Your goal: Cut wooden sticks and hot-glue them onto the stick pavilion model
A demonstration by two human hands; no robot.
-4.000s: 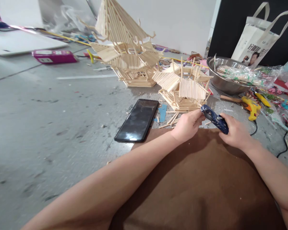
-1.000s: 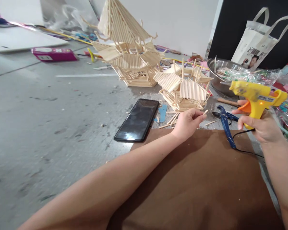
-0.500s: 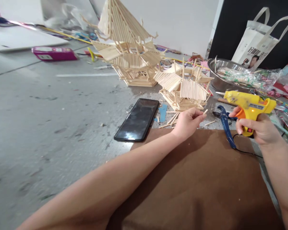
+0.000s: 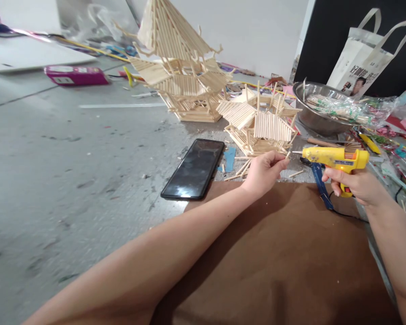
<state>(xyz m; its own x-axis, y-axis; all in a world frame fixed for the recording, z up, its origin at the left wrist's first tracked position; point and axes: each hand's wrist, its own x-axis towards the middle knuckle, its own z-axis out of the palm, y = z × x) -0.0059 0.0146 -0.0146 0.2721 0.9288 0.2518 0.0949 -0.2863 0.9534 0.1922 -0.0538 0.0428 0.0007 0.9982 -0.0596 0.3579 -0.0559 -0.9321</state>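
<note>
My left hand pinches a short wooden stick between thumb and fingers, its tip pointing right. My right hand grips a yellow hot glue gun by the handle, a finger on the orange trigger. The gun's nozzle points left and sits almost against the stick's tip. Just behind both stands a small stick-built roof model. Blue pliers lie on the floor under the gun.
A tall stick pagoda stands further back. A black phone lies left of my left hand, loose sticks beside it. A steel bowl with bagged sticks, a white tote bag and coloured clutter fill the right. Brown fabric covers my lap.
Four seconds ago my right hand held the blue pliers; they now lie on the floor. The glue gun has been lowered and moved left until its nozzle reaches the stick. My left hand stayed put.
</note>
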